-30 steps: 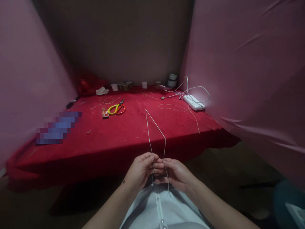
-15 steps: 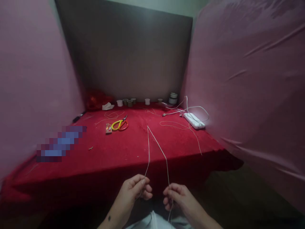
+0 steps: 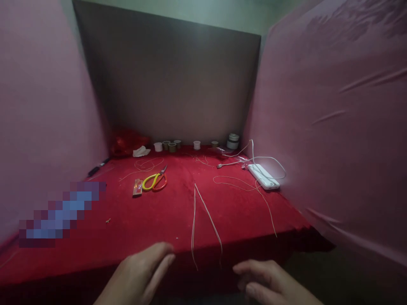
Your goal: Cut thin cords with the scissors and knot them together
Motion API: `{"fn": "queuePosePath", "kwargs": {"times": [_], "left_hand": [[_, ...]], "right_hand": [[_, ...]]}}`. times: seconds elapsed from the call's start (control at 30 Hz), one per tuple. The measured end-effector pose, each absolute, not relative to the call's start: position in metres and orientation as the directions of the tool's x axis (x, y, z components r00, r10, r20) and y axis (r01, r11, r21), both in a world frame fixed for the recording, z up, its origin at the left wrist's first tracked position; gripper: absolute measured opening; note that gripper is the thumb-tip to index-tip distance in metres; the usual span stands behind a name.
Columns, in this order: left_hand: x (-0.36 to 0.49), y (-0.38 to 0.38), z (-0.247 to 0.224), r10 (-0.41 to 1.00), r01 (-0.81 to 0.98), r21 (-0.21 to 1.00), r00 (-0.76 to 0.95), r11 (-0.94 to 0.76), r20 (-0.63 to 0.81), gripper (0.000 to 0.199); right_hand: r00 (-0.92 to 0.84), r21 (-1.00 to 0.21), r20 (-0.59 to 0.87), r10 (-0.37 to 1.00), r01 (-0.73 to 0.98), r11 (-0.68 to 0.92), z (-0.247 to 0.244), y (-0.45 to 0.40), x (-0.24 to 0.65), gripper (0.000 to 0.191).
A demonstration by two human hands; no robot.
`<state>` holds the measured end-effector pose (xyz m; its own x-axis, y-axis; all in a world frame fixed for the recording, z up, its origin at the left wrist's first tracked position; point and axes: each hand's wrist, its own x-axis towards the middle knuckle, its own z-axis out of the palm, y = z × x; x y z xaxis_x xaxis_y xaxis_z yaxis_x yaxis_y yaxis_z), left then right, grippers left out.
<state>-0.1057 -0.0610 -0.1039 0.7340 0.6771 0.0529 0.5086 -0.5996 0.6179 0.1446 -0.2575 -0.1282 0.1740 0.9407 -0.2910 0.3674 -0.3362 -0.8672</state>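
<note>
A pale thin cord (image 3: 193, 224) runs down the red cloth in two doubled strands from one point near the middle. Its lower ends hang over the table's front edge, free of both hands. My left hand (image 3: 143, 269) is to the left of the cord, fingers stretched and a little apart from the thumb, with nothing in it. To the right of the cord, my right hand (image 3: 265, 279) has its fingers loosely bent and apart, also holding nothing; part of it is dim.
Scissors (image 3: 155, 180) with yellow and red handles lie beside a small packet (image 3: 137, 187). Several thread spools (image 3: 172, 147) stand along the back. At right are a white power bank (image 3: 263, 176) with a cable and a loose thread (image 3: 235, 186). Pink cloth walls (image 3: 333, 148) flank the table.
Both hands have let go of the cord strands and moved apart, the left one leftward and the right one rightward. The cord ends now hang loose. The view has tilted slightly up.
</note>
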Motion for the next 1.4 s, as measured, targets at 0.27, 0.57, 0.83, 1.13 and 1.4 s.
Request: {"fn": "queuePosePath", "kwargs": {"times": [0.27,0.57,0.83,1.13,1.4], "left_hand": [[-0.014,0.011,-0.082,0.659,0.558,0.455,0.747,-0.694,0.089,0.024],[0.033,0.044,-0.094,0.709,0.678,0.319,0.705,-0.663,-0.025,0.022],[0.030,0.059,-0.099,0.707,0.639,0.446,0.707,-0.626,-0.021,0.016],[0.028,0.063,-0.095,0.709,0.573,0.735,0.682,-0.363,-0.181,0.007],[0.030,0.063,-0.098,0.659,0.488,0.841,0.716,-0.235,-0.231,0.010]], "right_hand": [[0.147,-0.812,0.119,0.982,0.584,0.011,-0.079,-0.123,0.160,0.022],[0.305,-0.431,0.062,0.950,0.867,-0.250,-0.096,-0.020,0.158,0.019],[0.349,-0.401,0.028,0.937,0.862,-0.309,-0.100,-0.003,0.157,0.012],[0.332,-0.702,-0.167,0.928,0.621,-0.349,-0.093,0.005,0.172,0.012],[0.274,-0.813,-0.248,0.929,0.463,-0.354,-0.089,0.002,0.175,0.012]]}}
